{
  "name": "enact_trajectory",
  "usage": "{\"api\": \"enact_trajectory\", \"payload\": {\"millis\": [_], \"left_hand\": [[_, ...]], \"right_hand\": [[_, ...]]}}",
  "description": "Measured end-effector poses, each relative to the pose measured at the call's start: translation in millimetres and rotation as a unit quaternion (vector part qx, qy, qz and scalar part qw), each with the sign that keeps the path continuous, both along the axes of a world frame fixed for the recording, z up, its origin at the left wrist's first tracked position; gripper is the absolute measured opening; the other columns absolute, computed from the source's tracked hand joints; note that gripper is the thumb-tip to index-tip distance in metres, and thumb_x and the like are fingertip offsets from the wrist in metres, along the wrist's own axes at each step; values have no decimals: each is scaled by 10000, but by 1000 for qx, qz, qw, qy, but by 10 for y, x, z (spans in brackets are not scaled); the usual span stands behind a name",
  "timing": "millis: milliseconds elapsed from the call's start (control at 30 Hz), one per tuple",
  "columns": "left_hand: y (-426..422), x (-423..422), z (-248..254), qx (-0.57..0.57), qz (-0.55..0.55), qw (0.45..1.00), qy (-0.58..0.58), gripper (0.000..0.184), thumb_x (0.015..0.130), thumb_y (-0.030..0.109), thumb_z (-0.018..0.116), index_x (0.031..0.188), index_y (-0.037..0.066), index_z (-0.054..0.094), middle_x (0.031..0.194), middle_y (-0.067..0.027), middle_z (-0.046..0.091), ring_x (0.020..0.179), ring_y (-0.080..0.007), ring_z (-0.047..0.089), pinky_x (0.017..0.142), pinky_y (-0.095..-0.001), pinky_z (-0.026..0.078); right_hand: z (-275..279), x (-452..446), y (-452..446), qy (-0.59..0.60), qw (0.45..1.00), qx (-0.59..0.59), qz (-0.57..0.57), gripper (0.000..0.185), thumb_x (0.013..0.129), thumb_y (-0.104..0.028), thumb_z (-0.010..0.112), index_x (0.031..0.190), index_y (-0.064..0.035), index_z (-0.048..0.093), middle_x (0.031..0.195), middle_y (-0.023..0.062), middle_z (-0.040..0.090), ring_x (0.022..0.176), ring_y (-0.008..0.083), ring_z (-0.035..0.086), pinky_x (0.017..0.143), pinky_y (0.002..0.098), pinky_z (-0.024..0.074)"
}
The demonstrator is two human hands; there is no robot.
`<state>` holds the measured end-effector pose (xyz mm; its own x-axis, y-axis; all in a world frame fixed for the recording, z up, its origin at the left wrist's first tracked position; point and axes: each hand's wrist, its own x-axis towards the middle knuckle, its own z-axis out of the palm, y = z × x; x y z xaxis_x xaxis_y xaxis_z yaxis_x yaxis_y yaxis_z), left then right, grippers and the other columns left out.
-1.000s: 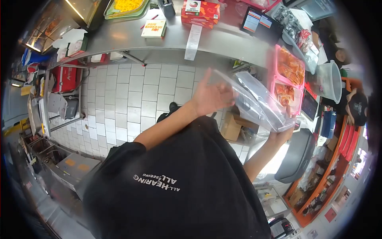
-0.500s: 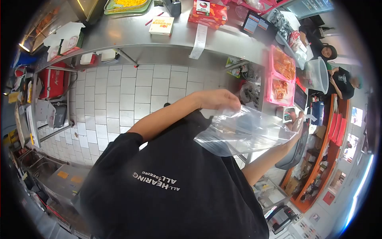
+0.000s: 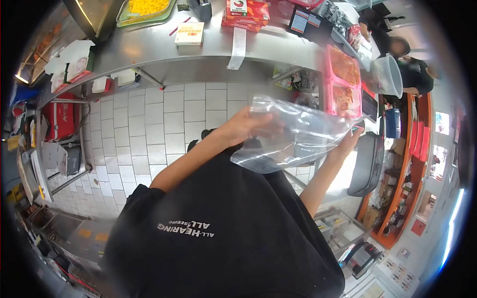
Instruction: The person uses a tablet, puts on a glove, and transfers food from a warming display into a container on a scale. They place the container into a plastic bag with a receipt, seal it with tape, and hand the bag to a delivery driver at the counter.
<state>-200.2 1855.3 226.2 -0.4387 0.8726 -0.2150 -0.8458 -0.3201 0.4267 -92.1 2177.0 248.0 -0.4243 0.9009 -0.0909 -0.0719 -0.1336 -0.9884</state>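
A clear plastic bag [image 3: 307,133] is stretched out between my two hands in front of my chest. My left hand [image 3: 242,128] is closed on its left edge, and some of the fingers show through the film. On the other side my right hand [image 3: 347,143] grips the right end of the bag, its fingertips partly hidden by the plastic. The bag looks flat and wrinkled, with shiny folds. Just beyond my right hand stand pink baskets [image 3: 326,94] holding packets.
A steel counter [image 3: 198,58] bears a red box [image 3: 246,24], a small white-and-yellow box [image 3: 189,35], a receipt [image 3: 238,49] and a tablet [image 3: 305,22]. A clear tub [image 3: 390,77] stands at the right, near two people. An orange shelf [image 3: 405,164] is behind.
Both hands have moved left in view with the bag. The bag's left side is now raised and spread around my left hand's fingers. The camera view has shifted slightly.
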Motion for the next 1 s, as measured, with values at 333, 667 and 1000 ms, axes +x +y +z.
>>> {"api": "enact_trajectory", "payload": {"millis": [333,667,1000], "left_hand": [[-52,-367,-321,-241,160,935,206,250,999,280,552,1057,56,647,752,-12,629,439,-26,416,398,-189,352],[86,-683,-775,-312,232,889,243,245,982,261,574,1071,51,664,740,23,615,525,-34,444,435,-237,345],[-5,-910,-939,-393,326,718,473,360,921,260,651,1170,2,616,946,-106,682,907,-273,640,835,-358,470]], "right_hand": [[-558,642,-516,31,937,-231,261,277,897,-74,672,1164,-40,607,1096,72,665,987,163,633,903,331,525],[-703,676,-601,-2,949,-240,202,166,921,-45,633,1083,-8,644,997,58,680,889,145,658,805,276,558],[-1027,603,-1110,-160,899,-150,379,102,922,-110,657,979,-95,575,825,-2,671,710,76,604,623,203,437]]}}
